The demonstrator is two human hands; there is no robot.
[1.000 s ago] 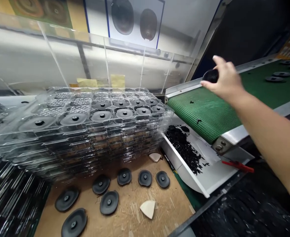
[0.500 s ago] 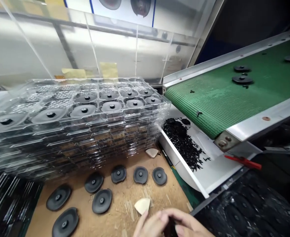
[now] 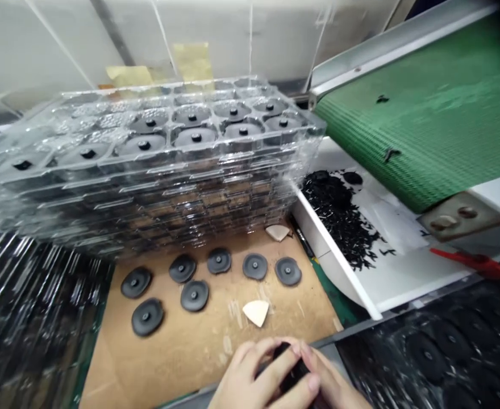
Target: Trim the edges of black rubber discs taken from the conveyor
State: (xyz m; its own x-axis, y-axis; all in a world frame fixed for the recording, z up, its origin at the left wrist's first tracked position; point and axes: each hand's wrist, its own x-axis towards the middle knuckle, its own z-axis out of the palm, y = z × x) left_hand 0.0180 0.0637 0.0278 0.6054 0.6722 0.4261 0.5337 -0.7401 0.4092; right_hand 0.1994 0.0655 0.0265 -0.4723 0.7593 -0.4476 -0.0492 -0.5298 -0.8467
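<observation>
At the near edge of the board, my left hand (image 3: pixel 250 375) and my right hand (image 3: pixel 329 378) come together, fingers curled around a black part (image 3: pixel 291 372). Fingers cover most of it, so its full shape is hidden. Just beyond my hands lies a cream-coloured wedge-shaped pad (image 3: pixel 256 312). Several dark grey discs, each with a small central boss, are spread over the brown board (image 3: pixel 169 363); one grey disc (image 3: pixel 194 295) lies mid-board and another grey disc (image 3: pixel 288 271) is near the right side. A second cream wedge (image 3: pixel 278 232) rests at the back.
Behind the board stands a tall stack of clear plastic trays (image 3: pixel 190 165), the top one partly filled with discs. To the right, a white bin (image 3: pixel 339 278) holds black scraps (image 3: pixel 344 221) under a green conveyor belt (image 3: pixel 437 113). A red-handled tool (image 3: pixel 475 261) lies at the bin's right.
The view has tipped down and shifted, bringing more of the board and my hands into sight. My hands stay together around the black part, with the left fingers now over it.
</observation>
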